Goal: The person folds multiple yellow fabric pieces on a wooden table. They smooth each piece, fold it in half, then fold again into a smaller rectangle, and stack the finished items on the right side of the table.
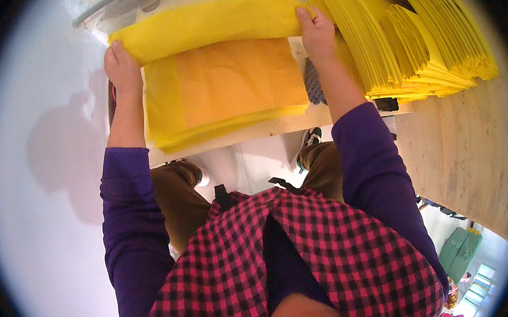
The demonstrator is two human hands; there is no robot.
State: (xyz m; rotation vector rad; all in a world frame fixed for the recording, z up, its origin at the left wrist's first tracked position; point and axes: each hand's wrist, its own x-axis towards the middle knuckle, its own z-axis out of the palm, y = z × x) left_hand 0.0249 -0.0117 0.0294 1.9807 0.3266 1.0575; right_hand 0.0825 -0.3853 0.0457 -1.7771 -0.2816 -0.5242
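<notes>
Head view, yellow cloth (211, 23) lengthwise left-right

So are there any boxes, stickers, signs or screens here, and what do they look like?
No boxes, stickers, signs or screens can be seen.
Left hand and right hand: each holds an end of a folded yellow cloth.
Under it: a flat yellow and orange cloth pile on the wooden table.
To the right: a big stack of folded yellow cloths.
</notes>
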